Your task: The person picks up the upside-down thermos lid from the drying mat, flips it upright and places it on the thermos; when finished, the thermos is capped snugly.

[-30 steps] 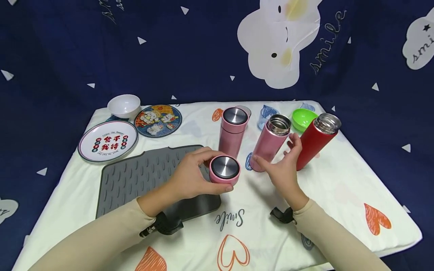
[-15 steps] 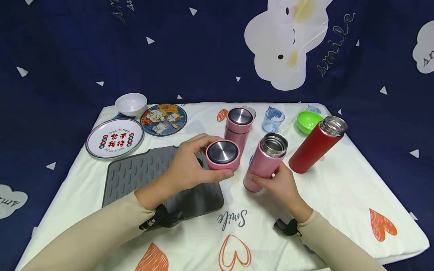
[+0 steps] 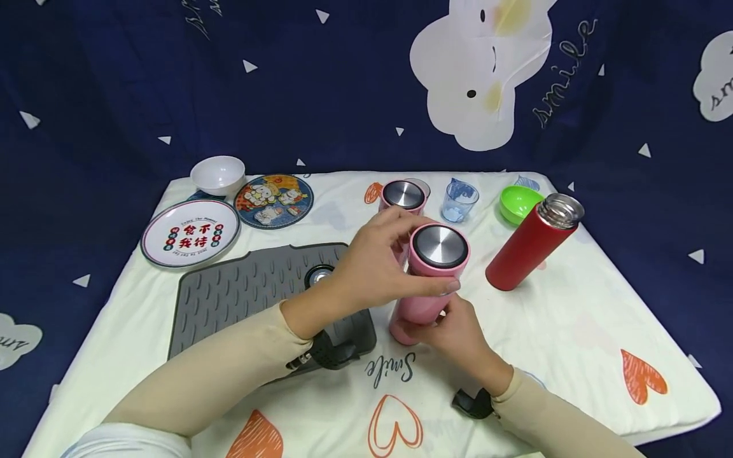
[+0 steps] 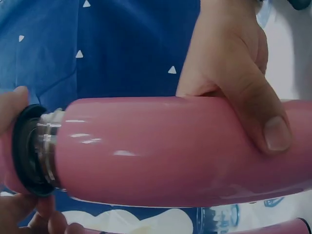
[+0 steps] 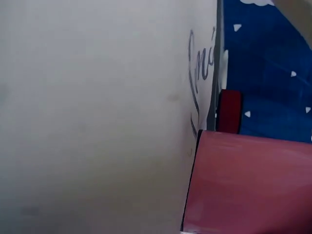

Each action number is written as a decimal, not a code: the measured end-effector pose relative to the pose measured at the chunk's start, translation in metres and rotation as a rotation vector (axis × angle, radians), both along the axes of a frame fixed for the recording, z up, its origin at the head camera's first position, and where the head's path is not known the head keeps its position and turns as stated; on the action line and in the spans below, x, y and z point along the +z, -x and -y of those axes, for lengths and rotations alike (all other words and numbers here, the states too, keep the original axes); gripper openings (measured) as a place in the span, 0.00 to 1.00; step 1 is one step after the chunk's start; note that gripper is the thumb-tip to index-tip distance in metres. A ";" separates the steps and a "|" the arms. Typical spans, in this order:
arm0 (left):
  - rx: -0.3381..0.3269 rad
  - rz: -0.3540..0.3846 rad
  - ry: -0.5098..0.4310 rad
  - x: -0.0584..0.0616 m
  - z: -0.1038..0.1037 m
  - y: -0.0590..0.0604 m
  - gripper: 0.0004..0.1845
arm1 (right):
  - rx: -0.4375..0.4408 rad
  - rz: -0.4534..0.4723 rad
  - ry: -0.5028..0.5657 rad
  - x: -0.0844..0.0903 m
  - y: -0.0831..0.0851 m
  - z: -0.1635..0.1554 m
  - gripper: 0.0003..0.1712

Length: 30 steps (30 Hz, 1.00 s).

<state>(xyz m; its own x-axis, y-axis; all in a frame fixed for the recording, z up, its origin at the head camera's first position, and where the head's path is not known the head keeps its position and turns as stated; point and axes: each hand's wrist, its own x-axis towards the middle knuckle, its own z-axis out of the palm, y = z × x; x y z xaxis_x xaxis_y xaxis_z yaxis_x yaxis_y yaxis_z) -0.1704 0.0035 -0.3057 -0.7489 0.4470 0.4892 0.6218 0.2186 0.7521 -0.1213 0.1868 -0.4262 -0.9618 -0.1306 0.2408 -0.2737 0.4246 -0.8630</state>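
Observation:
My left hand (image 3: 375, 264) holds a pink lid (image 3: 439, 247) with a silver top, thumb and fingers around its side. The lid sits at the mouth of a pink thermos bottle (image 3: 420, 310), which tilts slightly. In the left wrist view, the lid's black inner rim (image 4: 22, 151) meets the metal neck (image 4: 50, 146); whether the threads engage cannot be seen. My right hand (image 3: 460, 334) grips the bottle's lower body, and its thumb (image 4: 273, 131) lies across the pink wall. Only part of the bottle's body (image 5: 248, 183) shows in the right wrist view.
Behind my left hand stands a second pink thermos (image 3: 403, 194), lidded. An uncapped red thermos (image 3: 529, 248) is to the right. A black-rimmed round piece (image 3: 318, 275) lies on the grey mat (image 3: 229, 299). Farther back are a glass (image 3: 459, 202), green bowl (image 3: 518, 205), white bowl (image 3: 217, 175) and plates (image 3: 191, 232).
My right hand has taken hold of the pink bottle and brought it nearer and leftward. My left hand has carried the lid rightward, from beside the bottle onto its mouth.

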 end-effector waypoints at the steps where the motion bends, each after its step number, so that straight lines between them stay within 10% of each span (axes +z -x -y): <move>1: 0.017 -0.010 0.034 -0.001 -0.001 0.000 0.35 | 0.004 -0.007 -0.010 -0.001 0.001 0.000 0.34; 6: 0.016 -0.052 0.123 -0.007 -0.002 0.001 0.39 | 0.033 -0.040 -0.014 -0.002 0.003 -0.003 0.37; 30: -0.249 0.053 -0.095 -0.031 -0.008 0.008 0.46 | 0.077 -0.051 -0.012 0.003 0.004 -0.001 0.25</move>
